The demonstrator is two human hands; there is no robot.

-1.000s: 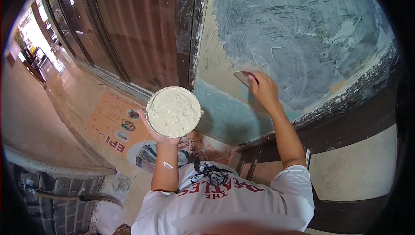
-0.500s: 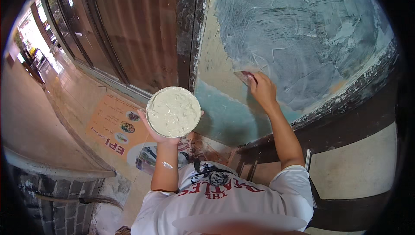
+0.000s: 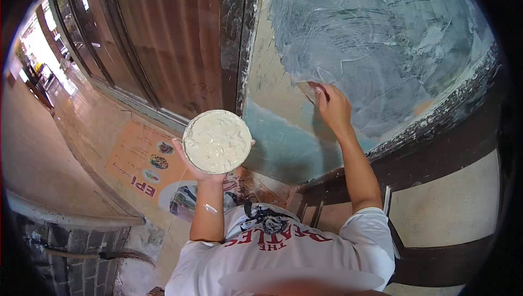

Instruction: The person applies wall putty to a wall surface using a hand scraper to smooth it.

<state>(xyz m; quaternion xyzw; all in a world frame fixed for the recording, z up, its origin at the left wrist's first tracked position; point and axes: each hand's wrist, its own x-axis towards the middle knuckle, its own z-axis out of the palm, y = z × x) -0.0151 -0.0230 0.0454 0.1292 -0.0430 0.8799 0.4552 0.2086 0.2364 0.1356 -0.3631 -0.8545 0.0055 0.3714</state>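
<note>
A round tub of pale putty (image 3: 217,141) rests on my left hand (image 3: 202,172), whose fingers wrap its underside and sides. My right hand (image 3: 334,105) grips a putty knife (image 3: 310,90) by its reddish handle. The blade lies against the wall (image 3: 348,51), at the border between grey-blue smeared filler and a bare beige strip. Streaks and ridges mark the coated area. Below the knife, a light turquoise patch (image 3: 278,138) shows on the wall. Part of the blade's edge is hard to make out. A white smear sits on my left forearm.
Left of the wall stand a dark wooden frame (image 3: 231,40) and a brown glazed panel (image 3: 169,34). Dark trim (image 3: 436,149) runs along the wall's lower right. An orange printed sheet (image 3: 139,157) lies on the tiled floor. Grey blockwork (image 3: 76,247) stands at lower left.
My right hand and the putty knife have shifted slightly up the wall, and the blade has turned a little. The tub stays almost in place in my left hand.
</note>
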